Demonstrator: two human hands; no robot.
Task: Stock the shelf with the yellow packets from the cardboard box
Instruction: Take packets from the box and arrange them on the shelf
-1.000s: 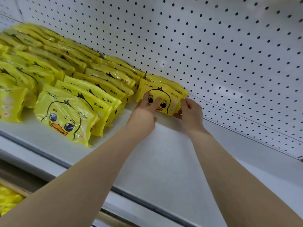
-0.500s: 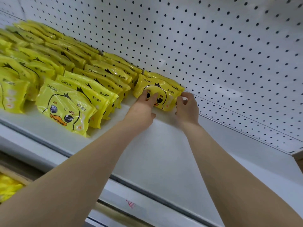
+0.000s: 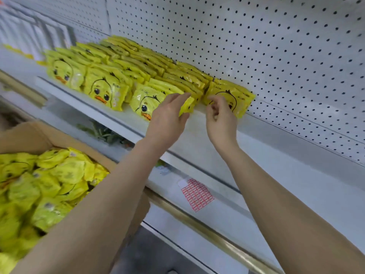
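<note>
Yellow packets (image 3: 106,89) printed with a duck face are being displayed in leaning rows along the white shelf (image 3: 197,135), running from the far left toward the pegboard back panel (image 3: 276,46). At the right end of the rows, a last packet (image 3: 235,97) is standing just beside the panel. The right hand (image 3: 221,119) is being held in front of that packet with its fingers loosely curled; whether it is touching the packet cannot be told, and nothing appears to be gripped. The left hand (image 3: 167,117) is being held with fingers straight and apart, its grip slack, in front of the near packet (image 3: 146,103) of the neighbouring row, perhaps brushing it. At the near left, more packets are lying heaped in the cardboard box (image 3: 65,135). A red-and-white label sheet (image 3: 196,194) is lying on the lower ledge.
</note>
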